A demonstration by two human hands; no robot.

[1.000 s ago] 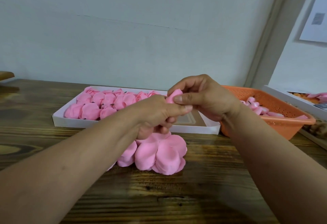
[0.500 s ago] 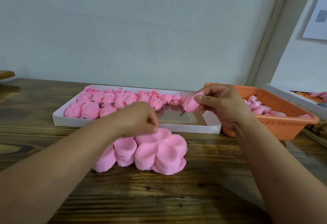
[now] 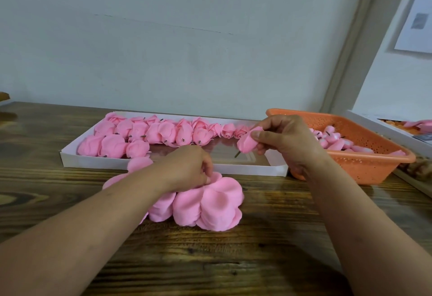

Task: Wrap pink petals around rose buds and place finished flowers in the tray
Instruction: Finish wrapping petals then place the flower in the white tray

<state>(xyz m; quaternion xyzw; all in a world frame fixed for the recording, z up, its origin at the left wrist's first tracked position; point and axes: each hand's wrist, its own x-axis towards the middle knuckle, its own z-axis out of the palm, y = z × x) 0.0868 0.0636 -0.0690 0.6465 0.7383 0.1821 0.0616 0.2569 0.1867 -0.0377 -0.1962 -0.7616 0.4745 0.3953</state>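
Note:
My right hand (image 3: 284,142) pinches a pink rose bud (image 3: 246,143) with a short dark stem, holding it over the right end of the white tray (image 3: 163,163). Rows of finished pink flowers (image 3: 149,134) fill the tray's left and back parts. My left hand (image 3: 190,167) is curled down on a stack of loose pink petals (image 3: 210,202) lying on the wooden table in front of the tray, its fingertips pinching at the top petal.
An orange perforated basket (image 3: 364,162) with several pink buds stands right of the tray. Another tray edge (image 3: 392,132) shows at the far right. A pale wall rises behind the wooden table (image 3: 233,260).
My hands have parted: the right carried the bud rightward over the tray's end, and the left dropped down onto the petal stack.

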